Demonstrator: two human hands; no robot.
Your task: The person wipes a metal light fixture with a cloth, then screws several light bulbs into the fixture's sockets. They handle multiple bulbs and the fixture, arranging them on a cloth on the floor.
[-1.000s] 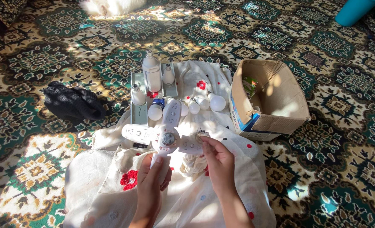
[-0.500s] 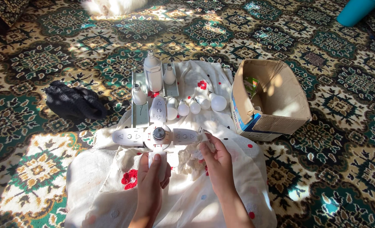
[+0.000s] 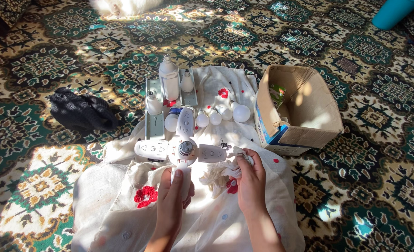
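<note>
Left hand (image 3: 173, 199) closed around lower blade of four-panel lamp (image 3: 184, 148). Right hand (image 3: 250, 179), at 3 o'clock, pinching crumpled rag (image 3: 221, 173) against side blade.

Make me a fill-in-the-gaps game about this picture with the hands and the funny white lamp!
1. The left hand holds a white lamp with fold-out panels by its lowest ____.
2. The right hand grips a crumpled white ____.
3. The cardboard box lies on the patterned ____.
4. A row of round white ____ lies just beyond the lamp.

Missing words: panel; rag; carpet; bulbs
</note>
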